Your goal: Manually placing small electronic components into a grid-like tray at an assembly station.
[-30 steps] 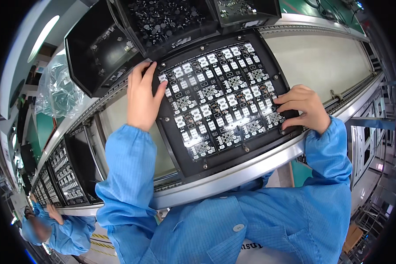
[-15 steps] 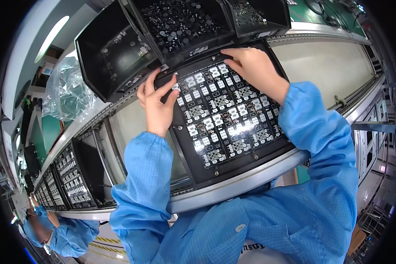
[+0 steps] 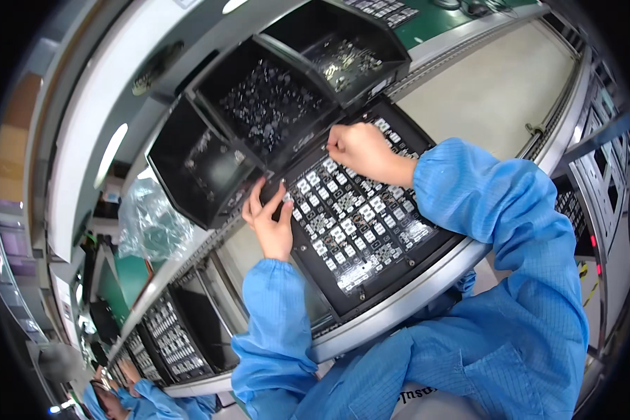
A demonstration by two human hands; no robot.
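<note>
Head view: the circuit-board panel (image 3: pixel 352 225) lies beneath and bodyward of the curled right hand (image 3: pixel 364 152), rightward of the left hand (image 3: pixel 270 222), its fingertips slightly parted; whether either holds anything, I cannot tell.

A crumpled, clear plastic bag (image 3: pixel 154 222) is seen at left, and 2 white lamps (image 3: pixel 110 161) are lit farther up. At lower left, 1 blue-sleeved co-worker (image 3: pixel 154 400) is shown near black trays (image 3: pixel 201 302).
</note>
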